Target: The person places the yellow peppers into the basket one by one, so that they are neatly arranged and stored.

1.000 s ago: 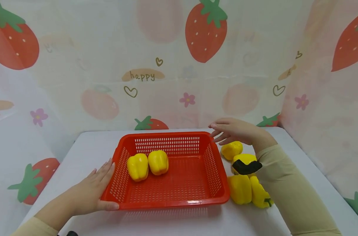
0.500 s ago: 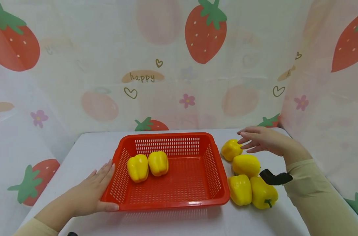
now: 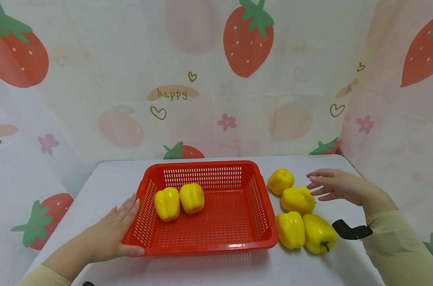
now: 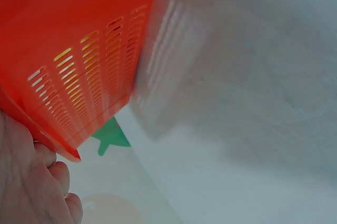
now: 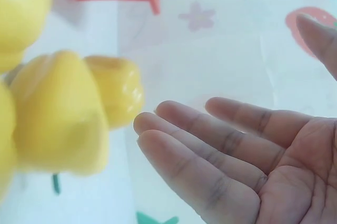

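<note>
A red plastic basket [image 3: 202,248] stands on the table with two yellow bell peppers [image 3: 167,203] in its left part. My left hand [image 3: 109,232] rests against the basket's left side, fingers straight along the rim and thumb at the front corner. The left wrist view shows its palm beside the slotted basket wall [image 4: 79,71]. My right hand [image 3: 339,186] hovers over the table's right side, fingers spread and nothing in them. Just left of it lie several more yellow bell peppers [image 3: 297,200], the closest short of its fingertips. In the right wrist view these peppers [image 5: 60,113] are apart from the fingers.
A white-covered table [image 3: 112,182] bears everything. Behind it and at both sides hang pale curtains [image 3: 209,131] printed with strawberries. A dark strap piece [image 3: 352,230] sticks out from my right wrist.
My right hand has moved from above the basket's back right corner to the right and towards me, uncovering the loose peppers. Left hand and basket have stayed in place.
</note>
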`<state>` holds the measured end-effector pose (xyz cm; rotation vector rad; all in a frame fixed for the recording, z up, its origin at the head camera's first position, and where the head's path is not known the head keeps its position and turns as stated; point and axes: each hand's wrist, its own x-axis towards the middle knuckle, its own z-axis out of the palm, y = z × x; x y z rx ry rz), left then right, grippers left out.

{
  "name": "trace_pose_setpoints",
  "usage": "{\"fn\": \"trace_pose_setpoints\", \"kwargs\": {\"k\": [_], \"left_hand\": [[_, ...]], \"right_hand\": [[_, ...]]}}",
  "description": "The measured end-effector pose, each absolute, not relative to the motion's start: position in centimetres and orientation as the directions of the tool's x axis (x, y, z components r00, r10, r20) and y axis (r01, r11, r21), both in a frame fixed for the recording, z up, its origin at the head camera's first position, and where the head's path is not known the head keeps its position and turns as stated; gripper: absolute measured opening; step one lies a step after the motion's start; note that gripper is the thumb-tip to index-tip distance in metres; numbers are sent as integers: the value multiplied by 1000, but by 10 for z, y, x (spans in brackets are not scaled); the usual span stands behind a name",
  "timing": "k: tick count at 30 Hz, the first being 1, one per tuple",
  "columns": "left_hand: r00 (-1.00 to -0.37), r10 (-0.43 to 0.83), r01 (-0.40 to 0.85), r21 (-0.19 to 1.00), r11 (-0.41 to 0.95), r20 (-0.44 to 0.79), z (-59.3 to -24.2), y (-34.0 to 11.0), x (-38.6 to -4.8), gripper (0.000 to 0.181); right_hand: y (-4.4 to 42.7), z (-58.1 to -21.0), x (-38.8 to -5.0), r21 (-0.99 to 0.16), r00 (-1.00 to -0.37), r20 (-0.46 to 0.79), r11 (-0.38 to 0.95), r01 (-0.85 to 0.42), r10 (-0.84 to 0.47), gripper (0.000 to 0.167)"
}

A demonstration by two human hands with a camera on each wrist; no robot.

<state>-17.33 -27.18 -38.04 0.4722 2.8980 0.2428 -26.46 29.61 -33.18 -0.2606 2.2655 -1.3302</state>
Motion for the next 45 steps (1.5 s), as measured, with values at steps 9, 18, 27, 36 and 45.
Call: {"fn": "trace_pose_setpoints", "kwargs": {"k": [9,18,27,36,45], "left_hand": [[-930,334,306,182,934,-153,-382,-273,-174,124],[-931,331,302,185,935,-154,-382,-273,-175,124],[-932,326,296,186,937,-158,-382,-273,-175,124],[-930,334,304,191,933,-155,-381,-273,-174,123],[-928,334,300,200,933,-164,-380,-272,-174,123]], "right_hand": [[312,-354,-258,-852,-835,-345,516,86,-430,58],[308,-375,-254,-804,-802,-381,593,41,-460,42],[306,-385,-249,-712,-795,-437,702,20,-420,51],[308,-391,-240,-635,-787,-526,765,111,-322,72],[313,-398,-235,-662,-739,-598,711,236,-311,66]]}}
